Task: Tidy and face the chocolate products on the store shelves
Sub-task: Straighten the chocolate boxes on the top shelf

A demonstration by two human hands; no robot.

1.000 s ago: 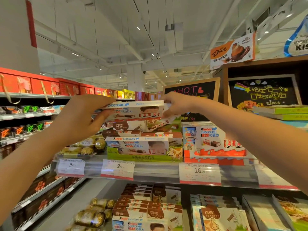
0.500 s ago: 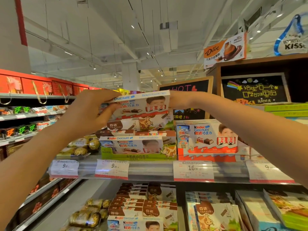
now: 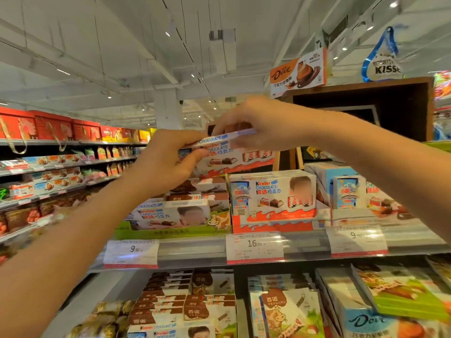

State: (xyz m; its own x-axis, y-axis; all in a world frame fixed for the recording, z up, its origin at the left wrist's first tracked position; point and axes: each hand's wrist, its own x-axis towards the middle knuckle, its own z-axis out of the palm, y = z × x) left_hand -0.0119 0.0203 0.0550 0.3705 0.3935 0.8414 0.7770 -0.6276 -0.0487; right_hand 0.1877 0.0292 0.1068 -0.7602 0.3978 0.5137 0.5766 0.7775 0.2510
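Head view: left hand (image 3: 168,162) and right hand (image 3: 258,125) each pinch one Kinder Chocolate box (image 3: 234,152), squaring it atop the shelf stack.

At twelve o'clock you face a white ceiling (image 3: 122,45) crossed by beams, with small recessed lights and a white pillar (image 3: 168,108) dropping from it. At one o'clock an orange Dove sign (image 3: 299,71) stands atop a dark wooden display frame (image 3: 400,103), and at two o'clock a blue-edged Kisses sign (image 3: 383,59) sits beside it. At nine o'clock red gift boxes (image 3: 53,125) line the top of the far aisle shelving. Near your six o'clock, price tags (image 3: 255,246) reading 9.90 and 16.90 hang along the clear rail.
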